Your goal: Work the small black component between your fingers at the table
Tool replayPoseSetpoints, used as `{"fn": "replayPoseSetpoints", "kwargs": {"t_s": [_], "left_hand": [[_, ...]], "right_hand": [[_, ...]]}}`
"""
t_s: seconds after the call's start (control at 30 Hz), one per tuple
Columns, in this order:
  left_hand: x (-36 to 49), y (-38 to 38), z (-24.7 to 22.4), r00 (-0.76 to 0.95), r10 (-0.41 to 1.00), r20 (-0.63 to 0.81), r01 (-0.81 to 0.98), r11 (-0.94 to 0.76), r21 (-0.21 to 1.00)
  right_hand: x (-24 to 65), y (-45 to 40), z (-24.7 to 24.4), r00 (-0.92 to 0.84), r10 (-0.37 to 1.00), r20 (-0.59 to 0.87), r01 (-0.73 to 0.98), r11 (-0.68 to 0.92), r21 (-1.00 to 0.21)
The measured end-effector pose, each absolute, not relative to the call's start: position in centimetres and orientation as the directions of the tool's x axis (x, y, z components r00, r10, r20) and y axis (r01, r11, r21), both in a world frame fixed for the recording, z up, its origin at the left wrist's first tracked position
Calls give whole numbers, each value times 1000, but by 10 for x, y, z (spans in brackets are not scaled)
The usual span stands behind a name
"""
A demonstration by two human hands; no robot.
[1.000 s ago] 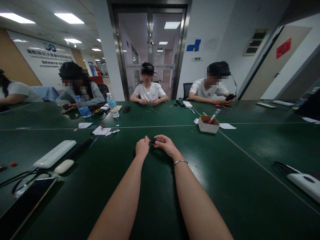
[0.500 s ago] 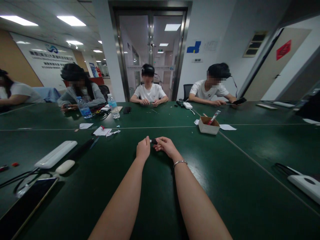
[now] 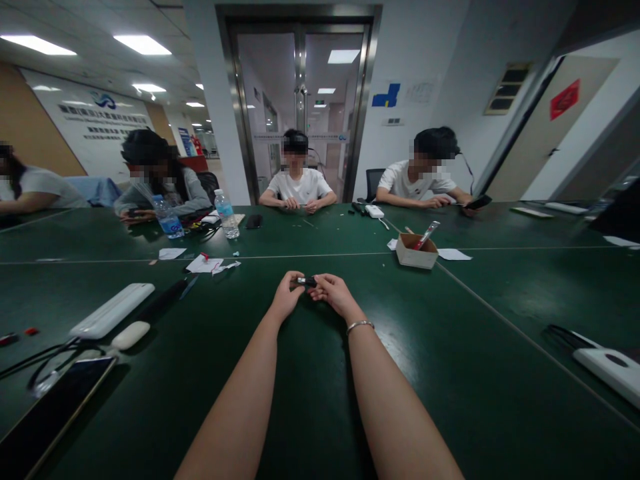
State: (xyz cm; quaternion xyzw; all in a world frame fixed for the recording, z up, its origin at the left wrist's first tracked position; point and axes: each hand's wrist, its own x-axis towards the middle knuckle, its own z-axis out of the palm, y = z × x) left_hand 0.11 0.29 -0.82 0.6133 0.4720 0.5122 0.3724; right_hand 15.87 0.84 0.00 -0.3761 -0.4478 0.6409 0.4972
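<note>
Free surface [image 3: 450, 373] separates the right hand [image 3: 334, 293] from a white device [image 3: 611, 372], while a smartphone [image 3: 55, 412] blocks passage toward the left edge and a cardboard box [image 3: 415, 259] toward the far edge.

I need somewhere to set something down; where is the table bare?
Right of the right arm, between it, the box and the white gadget; also between the left arm and the phone. The left side is crowded: phone, oval case and white slab sit close.

Object [image 3: 307, 281] between hands [image 3: 337, 295], phone [image 3: 55, 417] left, box [image 3: 416, 258] right, possibly holding a tool [image 3: 429, 233]
</note>
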Motion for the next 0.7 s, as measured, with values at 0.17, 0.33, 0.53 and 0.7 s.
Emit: {"fn": "replayPoseSetpoints", "kwargs": {"t_s": [0.17, 0.33, 0.53, 0.7], "left_hand": [[1, 8, -8, -48, 996, 81, 54, -78, 995], [1, 6, -8, -26, 984, 175, 91, -172, 981], [1, 6, -10, 4, 992, 129, 128, -128, 983], [1, 5, -9, 2, 981, 194, 174, -191, 966]], "right_hand": [[159, 10, -2, -228, 973, -43, -299, -112, -948], [159, 10, -3, -224, 974, -40, -308, -109, -945], [159, 9, -2, -224, 974, -36, -316, -107, -943], [159, 8, -1, -229, 973, -21, -336, -99, -937]]}}
